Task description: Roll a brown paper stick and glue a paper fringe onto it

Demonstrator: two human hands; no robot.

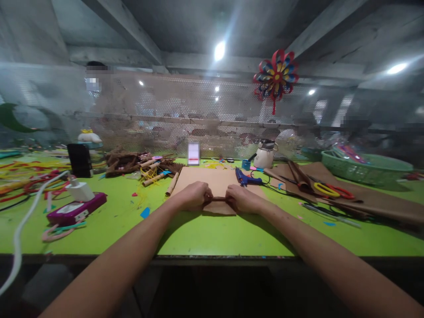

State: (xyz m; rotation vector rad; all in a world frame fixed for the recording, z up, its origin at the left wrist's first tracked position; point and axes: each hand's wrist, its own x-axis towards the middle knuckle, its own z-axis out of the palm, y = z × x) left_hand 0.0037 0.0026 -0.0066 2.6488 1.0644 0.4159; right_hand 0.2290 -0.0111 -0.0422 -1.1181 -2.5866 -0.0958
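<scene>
Between my two hands lies a small piece of brown paper (219,208) with a narrow rolled edge. My left hand (195,195) pinches the left end of that roll, and my right hand (243,198) pinches the right end. Both hands rest over a tan board (208,176) on the green table. Just beyond my right hand lies a blue glue gun (247,178) with a dark cord. A short brown paper tube (172,184) lies along the board's left edge.
Yellow and red scissors (326,190) lie on large brown paper (380,201) at right, before a green basket (367,170). At left stand a purple power strip (77,208) and a black phone (79,160). A lit phone (193,153) stands at the back. A person (106,101) is beyond the mesh.
</scene>
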